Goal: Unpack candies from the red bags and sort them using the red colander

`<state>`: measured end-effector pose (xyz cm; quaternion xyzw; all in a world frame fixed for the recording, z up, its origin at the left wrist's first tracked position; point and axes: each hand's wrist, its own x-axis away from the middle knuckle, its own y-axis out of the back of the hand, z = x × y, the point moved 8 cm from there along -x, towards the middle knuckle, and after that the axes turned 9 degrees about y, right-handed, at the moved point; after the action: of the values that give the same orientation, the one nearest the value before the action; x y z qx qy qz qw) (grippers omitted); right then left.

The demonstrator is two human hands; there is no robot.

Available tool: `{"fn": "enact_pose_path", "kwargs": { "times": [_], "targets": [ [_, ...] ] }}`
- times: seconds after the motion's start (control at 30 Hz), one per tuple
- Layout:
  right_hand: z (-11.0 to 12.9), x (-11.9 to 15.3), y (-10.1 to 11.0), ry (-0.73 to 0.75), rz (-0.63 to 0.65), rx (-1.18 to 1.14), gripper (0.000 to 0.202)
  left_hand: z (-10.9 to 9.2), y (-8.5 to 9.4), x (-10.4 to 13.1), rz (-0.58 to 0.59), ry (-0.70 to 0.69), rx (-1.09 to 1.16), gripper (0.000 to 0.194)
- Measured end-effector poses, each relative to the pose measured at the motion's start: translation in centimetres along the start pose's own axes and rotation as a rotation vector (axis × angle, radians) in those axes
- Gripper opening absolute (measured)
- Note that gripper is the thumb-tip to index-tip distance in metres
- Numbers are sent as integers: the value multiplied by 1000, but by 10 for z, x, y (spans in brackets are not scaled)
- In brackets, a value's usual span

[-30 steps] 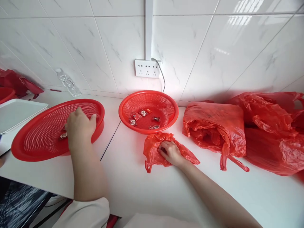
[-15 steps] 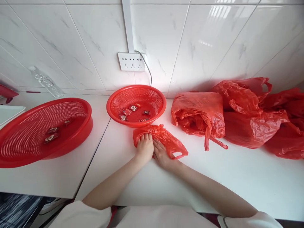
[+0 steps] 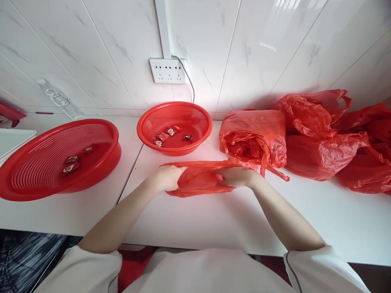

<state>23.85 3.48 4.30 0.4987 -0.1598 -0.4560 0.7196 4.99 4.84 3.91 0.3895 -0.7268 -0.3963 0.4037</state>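
Note:
A thin red plastic bag (image 3: 198, 181) is stretched wide between my two hands, its mouth spread and facing me. At its left end, my left hand (image 3: 167, 178) reaches into the bag and holds that side, the fingertips hidden by the plastic. My right hand (image 3: 236, 177) is inside the right end and holds it out; its fingers are partly covered and blurred. Just beyond the bag stands a round red plastic colander (image 3: 143, 132) with several small wrapped packets (image 3: 171, 131) in it.
On the left, a larger red colander (image 3: 117, 140) holds a few similar packets (image 3: 71, 167). Filled red plastic bags (image 3: 253, 130) line the right side. A clear bottle (image 3: 62, 99) leans near the tiled wall, where a socket panel (image 3: 167, 71) is mounted. A white tray (image 3: 15, 140) lies far left.
My hands, close together on the crumpled bag before, have moved apart to left and right. The bag has been pulled wide between them. The view has tilted slightly.

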Motion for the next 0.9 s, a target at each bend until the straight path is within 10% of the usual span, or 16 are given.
{"fn": "enact_pose_path", "kwargs": {
  "times": [0.1, 0.2, 0.37, 0.57, 0.9],
  "targets": [
    [55, -11, -16, 304, 258, -147, 21, -21, 0, 1, -22, -60, 20, 21],
    [78, -23, -20, 431, 232, -16, 23, -31, -17, -4, -19, -107, 14, 20],
    [18, -27, -45, 255, 354, 62, 67, -5, -34, -4, 172, -188, 210, 66],
    [-37, -9, -64, 117, 453, -255, 87, 53, -15, -7, 251, -61, 843, 77],
    [15, -40, -17, 148, 310, -218, 50, 98, -21, -26, 106, 422, 1580, 57]
  ]
}}
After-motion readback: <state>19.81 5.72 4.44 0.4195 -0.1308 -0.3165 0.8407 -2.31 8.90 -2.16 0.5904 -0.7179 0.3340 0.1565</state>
